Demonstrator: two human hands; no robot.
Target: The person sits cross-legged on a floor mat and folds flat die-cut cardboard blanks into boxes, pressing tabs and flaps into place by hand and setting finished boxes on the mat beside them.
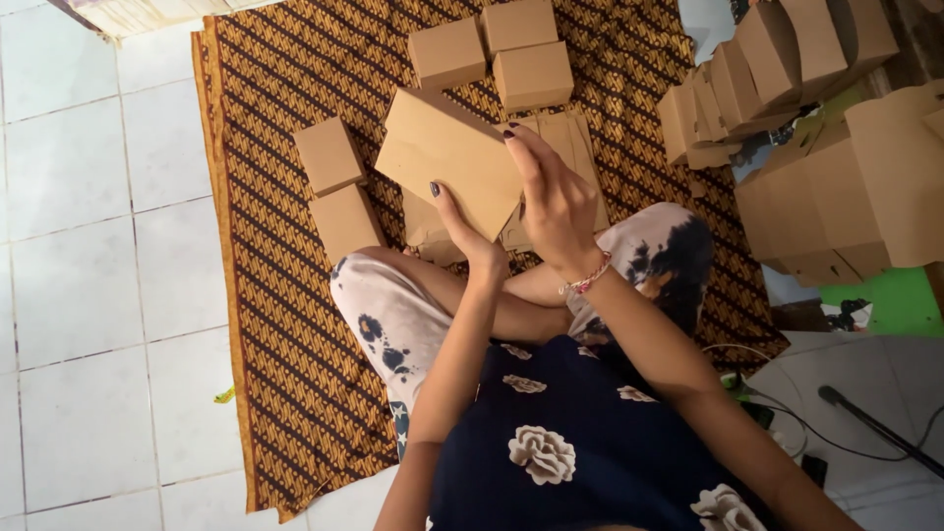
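A: Hands first. What does each one have?

B: Both grip one flat brown cardboard box blank, tilted, raised above the lap. Left hand clamps its near edge, thumb up on the face. Right hand wraps the right edge, fingers curled over the top. Neither is free.

A: Where does it sit in the scene?

B: Centre, over a short stack of flat blanks lying on the patterned mat just beyond the crossed legs. The held piece hides most of that stack.

A: Done versus left?

B: Judging by the layout: five small folded boxes stand on the mat. Three in a far cluster, two at the left, one box and another touching it on the near side. At far right a big heap of larger folded boxes leans together. So a good number look finished; the piece in hand is still flat, and some blanks remain under it. Cannot count them.

A: Anything inside the boxes?

B: All closed, so contents cannot be seen. No open ones in view.

A: Surroundings?

B: White tiled floor to the left, dark cables near right.
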